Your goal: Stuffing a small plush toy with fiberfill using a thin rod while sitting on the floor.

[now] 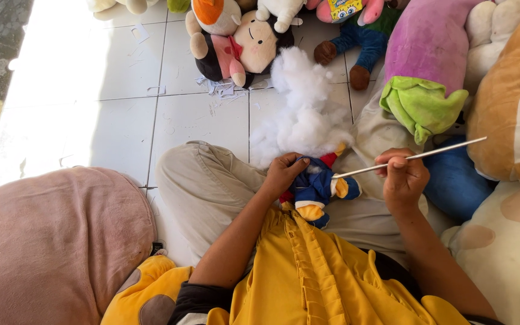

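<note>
Stick (pixel 413 157) tip hidden inside small doll (pixel 317 188)

Only one cam, worn on my head, looking steeply down over my chest & lap to the white tiled floor (pixel 115 120) I'm sitting on. It's close: my forearms come in from the bottom edge, my left hand (pixel 283 174) & right hand (pixel 402 178) sit near mid-frame, and my knees fill the centre. View faces fwd/away from me, so the top edge reaches the plush toys (pixel 242 42) on the floor ahead, w/ a pink cushion (pixel 49 241) cut off at the bottom left; no 2nd view to overlap.
</note>
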